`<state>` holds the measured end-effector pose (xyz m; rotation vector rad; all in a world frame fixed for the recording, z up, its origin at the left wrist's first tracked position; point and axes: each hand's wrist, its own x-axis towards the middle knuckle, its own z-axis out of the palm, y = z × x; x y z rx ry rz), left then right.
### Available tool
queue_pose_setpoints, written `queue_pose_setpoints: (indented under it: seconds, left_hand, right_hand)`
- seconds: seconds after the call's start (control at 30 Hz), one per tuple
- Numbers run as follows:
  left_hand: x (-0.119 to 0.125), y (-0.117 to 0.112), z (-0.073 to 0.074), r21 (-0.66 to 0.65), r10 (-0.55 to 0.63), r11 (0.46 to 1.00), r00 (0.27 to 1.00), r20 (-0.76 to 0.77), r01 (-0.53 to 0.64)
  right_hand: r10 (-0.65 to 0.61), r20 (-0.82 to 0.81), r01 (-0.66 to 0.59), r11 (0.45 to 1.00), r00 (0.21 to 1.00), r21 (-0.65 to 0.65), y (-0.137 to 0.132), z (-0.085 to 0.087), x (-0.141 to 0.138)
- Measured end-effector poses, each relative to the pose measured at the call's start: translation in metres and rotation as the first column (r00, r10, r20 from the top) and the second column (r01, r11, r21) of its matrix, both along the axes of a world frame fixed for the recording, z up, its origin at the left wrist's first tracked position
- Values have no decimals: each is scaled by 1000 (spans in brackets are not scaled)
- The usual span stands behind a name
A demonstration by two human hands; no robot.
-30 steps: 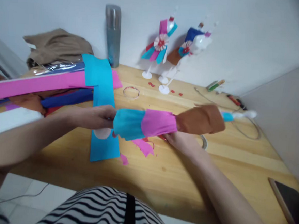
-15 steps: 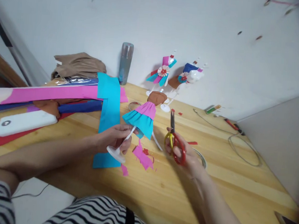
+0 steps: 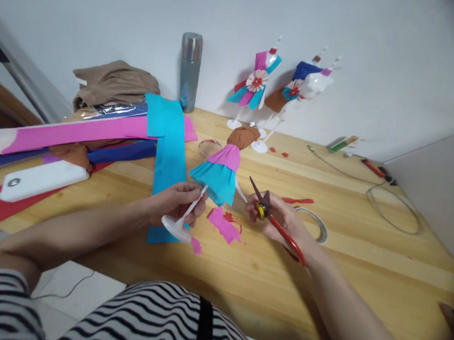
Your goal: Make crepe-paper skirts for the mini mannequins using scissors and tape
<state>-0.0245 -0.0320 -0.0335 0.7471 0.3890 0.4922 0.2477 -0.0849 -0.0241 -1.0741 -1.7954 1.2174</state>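
My left hand (image 3: 176, 201) grips the white stem of a plastic goblet (image 3: 180, 222) dressed in crepe paper. Its paper dress (image 3: 223, 167) has a blue skirt, a pink band and a brown top, and it tilts up and away to the right. My right hand (image 3: 276, 215) holds red and yellow scissors (image 3: 272, 217), blades pointing up-left toward the blue skirt, a short gap from it. Pink paper scraps (image 3: 225, 224) lie on the wooden table (image 3: 361, 252) between my hands.
A long blue paper strip (image 3: 169, 145) crosses pink paper rolls (image 3: 78, 131) at the left. Two finished paper dolls (image 3: 256, 84) stand by the wall, beside a grey flask (image 3: 190, 71). A tape ring (image 3: 316, 225), a cable loop (image 3: 395, 210) and a white device (image 3: 39, 180) also lie here.
The goblet doll went from lying across both hands to held by its stem in my left. My right hand took the scissors, then turned them so the blades point at the skirt.
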Motion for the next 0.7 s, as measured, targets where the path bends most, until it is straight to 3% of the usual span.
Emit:
queue_pose_setpoints:
  seconds: [0.13,0.33,0.53,0.7]
  left_hand:
    - [0,-3,1,-53,-43,998,999,16,44]
    - [1,-3,-2,0,35,999,999,-7,-35]
    - [1,-4,-6,0,64,998,998,-6,-64]
    - [-2,-4,-6,-35,17,999,1000,12,-16]
  right_hand:
    - [135,6,-135,990,991,-39,-3,6,3]
    - [171,-39,-174,976,985,-130,-11,12,-3]
    - [312,101,-296,944,945,-146,-14,21,-10]
    - [334,134,-316,938,933,-143,-7,23,-16]
